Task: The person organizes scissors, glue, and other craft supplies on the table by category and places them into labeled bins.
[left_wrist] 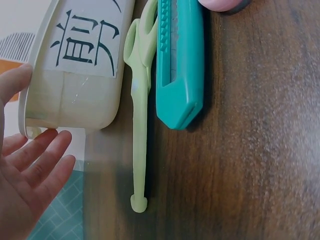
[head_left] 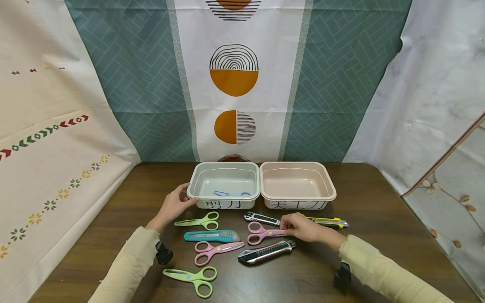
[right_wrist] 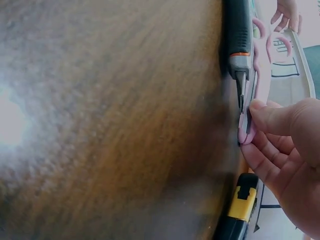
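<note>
My right hand (head_left: 301, 227) pinches the blade end of pink scissors (right_wrist: 263, 75) between thumb and fingers; their handle loops point left in the head view. Close by lie a white-and-black utility knife (head_left: 263, 218), a black-and-silver one (head_left: 267, 252) and a yellow-and-black one (head_left: 329, 222). My left hand (head_left: 176, 205) touches the left corner of the pale green bin (head_left: 226, 204), thumb and fairly straight fingers against its rim. Inside that bin are blue scissors (head_left: 231, 194). Below it lie green scissors (left_wrist: 140, 100) and a teal utility knife (left_wrist: 182, 95).
A beige-pink bin (head_left: 297, 198) stands right beside the green one. Toward the front lie another pair of pink scissors (head_left: 217, 250) and more green scissors (head_left: 193, 277). Patterned cloths (head_left: 329, 84) hang behind and beside the brown table (head_left: 363, 193).
</note>
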{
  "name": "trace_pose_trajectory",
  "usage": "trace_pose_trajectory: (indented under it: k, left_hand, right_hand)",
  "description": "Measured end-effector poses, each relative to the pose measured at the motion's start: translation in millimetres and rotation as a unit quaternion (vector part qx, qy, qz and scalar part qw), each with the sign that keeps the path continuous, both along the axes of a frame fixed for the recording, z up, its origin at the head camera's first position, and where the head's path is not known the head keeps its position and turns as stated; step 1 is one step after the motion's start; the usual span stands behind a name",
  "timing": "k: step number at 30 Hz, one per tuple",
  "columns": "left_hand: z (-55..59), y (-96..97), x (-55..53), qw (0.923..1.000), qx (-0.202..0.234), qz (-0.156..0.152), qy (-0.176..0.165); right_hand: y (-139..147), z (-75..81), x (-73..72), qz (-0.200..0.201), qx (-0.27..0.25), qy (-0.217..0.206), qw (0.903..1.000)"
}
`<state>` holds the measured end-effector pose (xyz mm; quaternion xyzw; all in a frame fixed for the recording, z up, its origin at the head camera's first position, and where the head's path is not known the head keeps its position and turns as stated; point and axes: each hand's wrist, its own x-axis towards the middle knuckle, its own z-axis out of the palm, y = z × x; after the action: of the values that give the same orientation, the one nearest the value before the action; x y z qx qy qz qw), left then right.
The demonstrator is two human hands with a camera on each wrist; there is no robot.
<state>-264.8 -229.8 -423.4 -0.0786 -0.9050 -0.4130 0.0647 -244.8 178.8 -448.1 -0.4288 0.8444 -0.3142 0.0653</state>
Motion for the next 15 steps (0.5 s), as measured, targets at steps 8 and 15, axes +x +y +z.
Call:
trace_pose_trajectory:
  k: [8, 15]
  left_hand:
    - [0.4, 0.8, 1.5, 0.9999, 0.009, 0.003, 0.006]
    - [0.4, 1.5, 3.4, 0.9999, 0.013, 0.006, 0.003]
  right_hand:
    - [-0.4, 7.0, -1.3, 0.003, -0.004, 0.016, 0.9999]
    - [-3.0, 9.9, -2.5, 0.003, -0.009, 0.028, 0.9996]
